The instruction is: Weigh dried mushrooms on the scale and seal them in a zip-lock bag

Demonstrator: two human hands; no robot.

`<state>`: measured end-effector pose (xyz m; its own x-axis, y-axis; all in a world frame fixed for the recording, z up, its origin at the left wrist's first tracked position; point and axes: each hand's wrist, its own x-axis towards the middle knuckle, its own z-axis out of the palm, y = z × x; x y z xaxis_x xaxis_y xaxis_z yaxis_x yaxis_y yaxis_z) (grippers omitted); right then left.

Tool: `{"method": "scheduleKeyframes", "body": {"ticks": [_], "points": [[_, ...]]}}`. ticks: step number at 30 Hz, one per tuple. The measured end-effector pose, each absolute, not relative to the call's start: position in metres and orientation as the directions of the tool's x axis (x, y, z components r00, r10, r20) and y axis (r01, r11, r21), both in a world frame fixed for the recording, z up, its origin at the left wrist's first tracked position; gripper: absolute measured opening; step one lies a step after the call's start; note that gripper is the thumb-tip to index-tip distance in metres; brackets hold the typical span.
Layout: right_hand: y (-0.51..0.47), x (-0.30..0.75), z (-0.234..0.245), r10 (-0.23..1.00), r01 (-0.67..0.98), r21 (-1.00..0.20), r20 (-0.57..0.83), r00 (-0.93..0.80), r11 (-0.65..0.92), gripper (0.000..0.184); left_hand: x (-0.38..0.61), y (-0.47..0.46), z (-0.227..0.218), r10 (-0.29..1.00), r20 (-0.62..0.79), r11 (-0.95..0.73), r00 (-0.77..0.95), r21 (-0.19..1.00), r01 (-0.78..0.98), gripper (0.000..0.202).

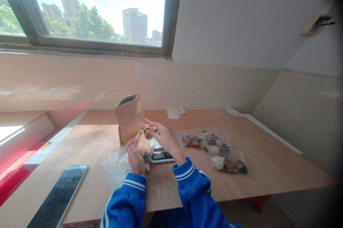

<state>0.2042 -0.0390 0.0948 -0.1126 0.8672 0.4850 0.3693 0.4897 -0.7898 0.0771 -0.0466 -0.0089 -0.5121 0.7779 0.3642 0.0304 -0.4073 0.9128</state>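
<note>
My left hand [134,156] is closed on a clear plastic bag [146,154], holding it upright near its mouth. A few dark and pale pieces show low in the bag. My right hand [162,135] pinches a brown piece that looks like a dried mushroom [148,132] at the bag's opening. Behind the hands stands a brown paper bag [130,115] with its top open. A white kitchen scale [160,156] lies partly hidden under my right hand. Several empty clear bags [114,167] are spread flat beside my left wrist.
On the right lie several filled zip bags [229,160] with brown, dark and whitish dried pieces. A large phone or tablet [60,196] rests at the front left of the wooden table [193,185]. White paper scraps [175,113] lie near the wall.
</note>
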Motion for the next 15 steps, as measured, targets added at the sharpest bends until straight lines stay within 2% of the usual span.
{"method": "scheduleKeyframes", "body": {"ticks": [2, 5, 10, 15], "points": [[-0.04, 0.198, 0.096, 0.862, 0.371, -0.778, 0.473, -0.182, 0.506, 0.041, 0.077, -0.047, -0.007, 0.771, 0.357, -0.377, -0.528, 0.923, 0.074, 0.039], [-0.043, 0.196, 0.091, 0.86, 0.365, -0.779, 0.476, -0.186, 0.51, 0.037, 0.077, -0.048, -0.004, 0.763, 0.359, -0.349, -0.537, 0.929, 0.124, 0.038], [-0.057, 0.208, 0.071, 0.892, 0.345, -0.839, 0.452, 0.013, 0.421, 0.034, 0.078, -0.049, -0.002, 0.772, 0.343, -0.327, -0.536, 0.936, 0.128, 0.037], [-0.085, 0.207, 0.03, 0.937, 0.31, -0.916, 0.313, 0.158, 0.253, 0.039, 0.078, -0.05, -0.001, 0.761, 0.327, -0.318, -0.56, 0.941, 0.117, 0.035]]}}
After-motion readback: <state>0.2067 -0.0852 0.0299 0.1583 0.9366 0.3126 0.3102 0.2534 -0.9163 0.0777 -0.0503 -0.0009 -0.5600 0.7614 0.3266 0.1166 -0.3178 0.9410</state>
